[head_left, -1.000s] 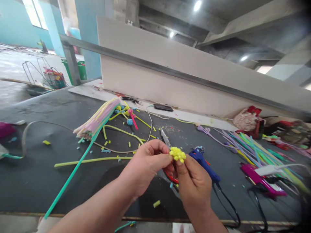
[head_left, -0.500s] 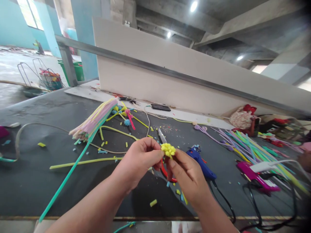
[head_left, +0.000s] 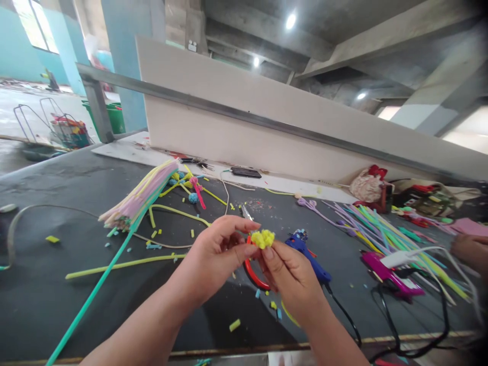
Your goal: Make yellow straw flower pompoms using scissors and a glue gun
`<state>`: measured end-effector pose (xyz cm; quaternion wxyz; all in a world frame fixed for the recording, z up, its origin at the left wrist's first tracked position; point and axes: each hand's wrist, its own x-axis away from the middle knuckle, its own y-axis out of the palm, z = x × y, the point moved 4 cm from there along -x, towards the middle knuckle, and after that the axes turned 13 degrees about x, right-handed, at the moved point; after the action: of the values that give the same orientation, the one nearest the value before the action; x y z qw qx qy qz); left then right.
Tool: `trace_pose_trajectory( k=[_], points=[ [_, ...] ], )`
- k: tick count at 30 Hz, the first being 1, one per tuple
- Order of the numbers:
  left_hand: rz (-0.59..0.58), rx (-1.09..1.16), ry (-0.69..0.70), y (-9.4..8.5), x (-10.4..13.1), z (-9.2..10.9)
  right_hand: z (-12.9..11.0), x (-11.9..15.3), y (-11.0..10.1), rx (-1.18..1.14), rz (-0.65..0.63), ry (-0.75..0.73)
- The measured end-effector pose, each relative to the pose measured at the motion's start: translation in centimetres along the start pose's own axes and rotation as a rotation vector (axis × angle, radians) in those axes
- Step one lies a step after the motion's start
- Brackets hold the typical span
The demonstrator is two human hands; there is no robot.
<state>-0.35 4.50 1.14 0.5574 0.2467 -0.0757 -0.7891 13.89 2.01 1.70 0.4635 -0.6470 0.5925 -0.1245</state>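
2 hands: both on one yellow pompom [head_left: 263,238], held above table [head_left: 57,295], mid-frame.
L hand [head_left: 217,251]: thumb + forefinger pinched on pompom's left side, other fingers loosely curled.
R hand [head_left: 292,274]: fingertips closed on pompom from below/right, thumb up against it.
Pompom: small fuzzy ball, between both sets of fingertips, just over scissors.
Scissors [head_left: 249,264]: red handles, flat on table under hands, blades pointing away, partly hidden.
Glue gun [head_left: 308,251]: blue, just right of R hand, black cord running to table edge.
2nd gun [head_left: 387,274]: magenta, further right, white + black cords near it.
Stick bundle [head_left: 139,195]: pastel, left rear; long green stick [head_left: 95,290] runs from it to near edge.
Sticks R [head_left: 385,226]: mixed colours, fanned out.
Scraps: yellow/blue offcuts scattered on table.
Other person: hand [head_left: 470,251] at far right edge, grip unclear.
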Motion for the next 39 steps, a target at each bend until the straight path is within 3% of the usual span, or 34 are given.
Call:
trace_pose_trajectory(
  k=[5, 9, 14, 17, 25, 29, 33, 35, 37, 39],
  points=[
    [-0.037, -0.179, 0.164, 0.2, 0.1, 0.3, -0.4, 0.0, -0.3, 0.049, -0.053, -0.061],
    [-0.064, -0.148, 0.108, 0.2, 0.3, 0.3, -0.1, 0.4, -0.1, -0.033, -0.137, -0.028],
    [-0.257, -0.153, 0.102, 0.7, 0.7, 0.9, 0.8, 1.2, 0.2, -0.325, -0.259, 0.145],
    [-0.367, -0.101, 0.099, 0.8, 0.9, 1.2, 0.6, 1.5, 0.1, -0.494, -0.398, 0.187],
    [-0.495, -0.112, 0.036, 1.0, 1.2, 1.8, 0.7, 2.1, 0.5, -0.766, -0.612, 0.236],
    [-0.439, -0.112, 0.023, 0.7, 1.1, 1.6, 1.0, 1.7, 1.1, -0.853, -0.466, 0.214],
    [-0.246, 0.053, -0.076, 0.5, 0.6, 0.3, 1.5, 0.9, 1.7, -0.822, -0.111, 0.209],
    [-0.218, 0.135, -0.162, 1.0, 0.5, -0.5, 1.8, 0.7, 2.1, -0.771, 0.047, 0.234],
    [-0.234, 0.167, -0.194, 1.6, 0.5, -1.1, 1.9, 0.6, 2.8, -0.704, 0.087, 0.268],
    [-0.228, 0.17, -0.219, 2.1, 0.5, -1.5, 1.6, 0.6, 3.5, -0.684, 0.033, 0.288]
  ],
)
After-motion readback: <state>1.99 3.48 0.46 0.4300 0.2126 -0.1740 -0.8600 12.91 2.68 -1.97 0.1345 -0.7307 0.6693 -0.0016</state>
